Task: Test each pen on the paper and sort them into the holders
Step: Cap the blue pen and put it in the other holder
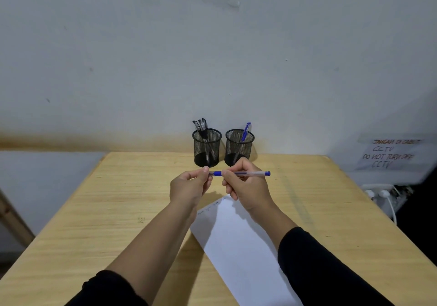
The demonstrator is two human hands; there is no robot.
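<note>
A blue pen (250, 174) is held level above the wooden table (118, 199), a little in front of the holders. My right hand (248, 185) grips its barrel. My left hand (190, 186) pinches the pen's left end; whether that is a cap or the tip I cannot tell. A white sheet of paper (238, 246) lies under my right forearm, with faint scribbles along its far edge. Two black mesh holders stand at the table's back edge: the left holder (207, 148) has three black pens, the right holder (239, 147) one blue pen (246, 131).
A pale wall rises right behind the holders. A handwritten paper notice (390, 154) hangs at the right, with white plugs and a cable (385, 197) below it beside the table's right edge. A wooden frame leg (14, 220) stands off the table's left side.
</note>
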